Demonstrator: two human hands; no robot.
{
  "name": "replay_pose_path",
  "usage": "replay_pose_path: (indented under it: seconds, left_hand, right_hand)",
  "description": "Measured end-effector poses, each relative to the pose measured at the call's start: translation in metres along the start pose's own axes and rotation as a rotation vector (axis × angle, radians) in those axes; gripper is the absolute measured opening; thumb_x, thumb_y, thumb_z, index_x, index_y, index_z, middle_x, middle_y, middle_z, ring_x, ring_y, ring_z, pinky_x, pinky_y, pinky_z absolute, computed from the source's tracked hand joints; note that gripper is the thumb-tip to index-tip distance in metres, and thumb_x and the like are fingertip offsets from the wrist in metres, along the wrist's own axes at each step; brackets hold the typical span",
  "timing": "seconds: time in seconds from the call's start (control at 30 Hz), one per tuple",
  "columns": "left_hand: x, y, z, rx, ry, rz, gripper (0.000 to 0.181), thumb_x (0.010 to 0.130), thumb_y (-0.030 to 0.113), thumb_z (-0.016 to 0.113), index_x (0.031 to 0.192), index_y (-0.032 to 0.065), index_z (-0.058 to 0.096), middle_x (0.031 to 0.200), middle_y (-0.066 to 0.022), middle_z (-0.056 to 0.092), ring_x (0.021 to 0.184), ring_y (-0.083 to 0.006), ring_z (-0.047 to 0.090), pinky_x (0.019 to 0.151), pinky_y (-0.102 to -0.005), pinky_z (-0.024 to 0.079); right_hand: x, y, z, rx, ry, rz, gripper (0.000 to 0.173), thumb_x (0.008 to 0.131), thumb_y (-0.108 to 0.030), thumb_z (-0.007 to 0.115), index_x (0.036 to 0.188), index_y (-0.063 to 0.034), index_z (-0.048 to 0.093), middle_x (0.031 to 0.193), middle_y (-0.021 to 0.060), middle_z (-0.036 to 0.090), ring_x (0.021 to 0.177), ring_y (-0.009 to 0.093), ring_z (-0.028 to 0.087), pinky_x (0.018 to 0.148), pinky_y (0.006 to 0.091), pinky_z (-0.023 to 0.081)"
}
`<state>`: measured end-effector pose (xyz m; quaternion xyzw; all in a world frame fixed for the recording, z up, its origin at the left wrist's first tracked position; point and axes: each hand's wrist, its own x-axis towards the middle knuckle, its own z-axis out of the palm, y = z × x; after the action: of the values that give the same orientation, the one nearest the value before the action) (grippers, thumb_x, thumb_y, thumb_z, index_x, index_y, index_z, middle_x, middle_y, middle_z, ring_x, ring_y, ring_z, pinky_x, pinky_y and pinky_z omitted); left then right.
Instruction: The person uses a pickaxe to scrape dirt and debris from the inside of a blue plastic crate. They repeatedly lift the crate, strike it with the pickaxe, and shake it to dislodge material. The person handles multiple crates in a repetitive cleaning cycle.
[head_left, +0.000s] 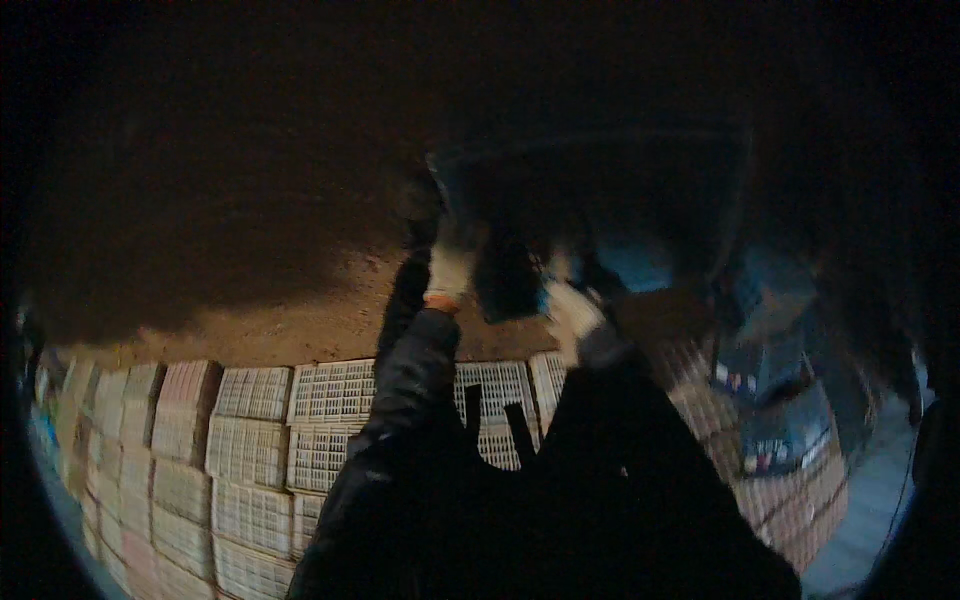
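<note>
My left hand (450, 271), in a pale glove with an orange cuff, reaches to the near left side of a large dark object (645, 187), perhaps a box or bag with a pale rim line. Its fingers fade into shadow, so I cannot tell whether they grip it. My right hand (571, 311), also gloved, is lower and to the right. It sits beside a small black piece (514, 289) and a bit of blue. Blur hides what it holds, if anything. A blue patch (637, 266) shows beyond it, within or against the dark object.
Stacked pale slatted plastic crates (251, 457) line the near side, some of them pinkish (184, 409). Brown, soil-like ground (300, 319) lies beyond them. At right, dark blue packages (784, 435) bearing writing rest on more crates (802, 510). Deep shadow covers the far area.
</note>
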<state>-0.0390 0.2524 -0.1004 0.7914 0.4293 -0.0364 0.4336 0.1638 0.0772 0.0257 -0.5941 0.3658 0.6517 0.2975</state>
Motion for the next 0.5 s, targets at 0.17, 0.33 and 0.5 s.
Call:
replay_pose_path:
  seconds: [0.17,0.33,0.5]
  left_hand:
    - [0.034,0.167,-0.096,-0.328,-0.009,-0.483,0.056,0.091,0.039,0.077,0.13,-0.0001,0.067,0.119,-0.022,0.073,0.108,-0.0416,0.07,0.094,-0.0474,0.056]
    - [0.076,0.242,-0.249,-0.428,0.192,-0.343,0.046,0.085,0.043,0.078,0.107,0.0032,0.07,0.104,-0.0284,0.072,0.101,-0.047,0.069,0.086,-0.0521,0.056]
    - [0.004,0.129,-0.438,-0.214,0.551,-0.379,0.04,0.085,0.03,0.083,0.113,0.0037,0.073,0.109,-0.0218,0.075,0.1,-0.0356,0.073,0.088,-0.0439,0.057]
  right_hand:
    - [-0.131,-0.007,-0.095,0.031,0.123,-0.097,0.041,0.102,-0.045,0.058,0.119,-0.0081,0.063,0.096,0.0059,0.062,0.08,0.027,0.063,0.065,0.0484,0.051]
    - [-0.25,-0.049,-0.165,0.079,-0.108,-0.133,0.022,0.099,-0.028,0.064,0.106,-0.0078,0.064,0.083,0.0072,0.064,0.064,0.026,0.062,0.056,0.0413,0.051]
    - [-0.369,-0.068,-0.068,-0.069,0.336,-0.37,0.02,0.089,-0.023,0.07,0.086,-0.0075,0.058,0.066,0.0067,0.057,0.055,0.021,0.058,0.05,0.0372,0.049]
